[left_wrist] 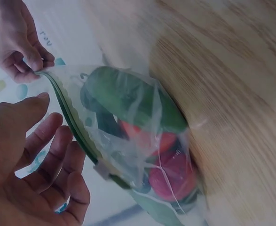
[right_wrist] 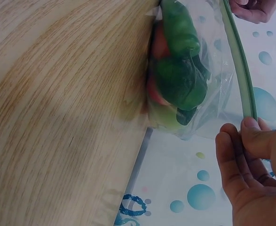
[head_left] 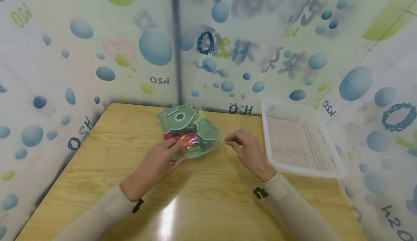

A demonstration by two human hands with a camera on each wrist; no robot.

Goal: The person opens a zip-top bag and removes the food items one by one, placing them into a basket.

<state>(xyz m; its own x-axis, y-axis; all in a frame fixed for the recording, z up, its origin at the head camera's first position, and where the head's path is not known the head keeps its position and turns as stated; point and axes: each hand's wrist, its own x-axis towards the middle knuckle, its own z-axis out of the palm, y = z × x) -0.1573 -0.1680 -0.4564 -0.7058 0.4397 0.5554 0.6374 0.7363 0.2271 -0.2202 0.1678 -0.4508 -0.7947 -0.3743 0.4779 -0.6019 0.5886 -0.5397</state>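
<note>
Inside the bag [head_left: 180, 118], vegetables [right_wrist: 181, 84] (some half-hidden).

The left arm [head_left: 97, 214] and right arm [head_left: 298, 203], both in pale sleeves, slant forward and inward from the lower edge of the head view, the hands apart and fingertips pointing toward each other. The left wrist [head_left: 128, 190] carries a dark band, as does the right wrist [head_left: 268, 174]. The left hand [head_left: 159, 159] has its back up, its thumb [left_wrist: 29, 109] set apart from loosely bent fingers [left_wrist: 44, 135] (the left wrist view shows a clear gap between them). The right hand [head_left: 249, 152], also back up, bends at the knuckles and pinches between its thumb [right_wrist: 257, 139] and index finger, the other fingers gently bent.
</note>
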